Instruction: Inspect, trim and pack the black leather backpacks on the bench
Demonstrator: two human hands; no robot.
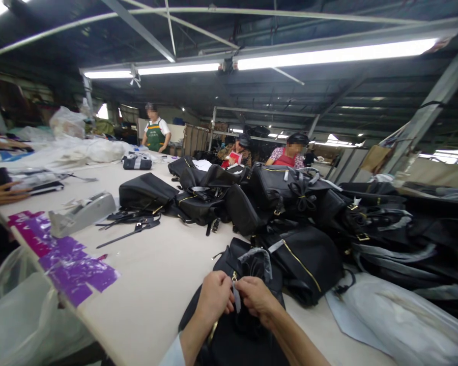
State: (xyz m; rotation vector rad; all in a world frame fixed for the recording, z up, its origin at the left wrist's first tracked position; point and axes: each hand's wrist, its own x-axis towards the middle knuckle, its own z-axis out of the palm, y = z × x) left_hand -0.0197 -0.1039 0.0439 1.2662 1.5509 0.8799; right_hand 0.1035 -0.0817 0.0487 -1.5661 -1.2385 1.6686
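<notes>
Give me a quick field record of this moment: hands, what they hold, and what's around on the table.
left hand: fingers pinch a small grey tab at the bag's top
right hand: pinches the same tab from the other side
bag: black, lying on the table under both hands
bag pile: black bags heaped beyond
tape dispenser: grey, to the left
purple sheets: along the table's left edge
scissors: near the dispenser
people: three at the far end, another's hand at left

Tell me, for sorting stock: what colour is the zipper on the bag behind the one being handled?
Gold, on the black bag; head view.
</notes>
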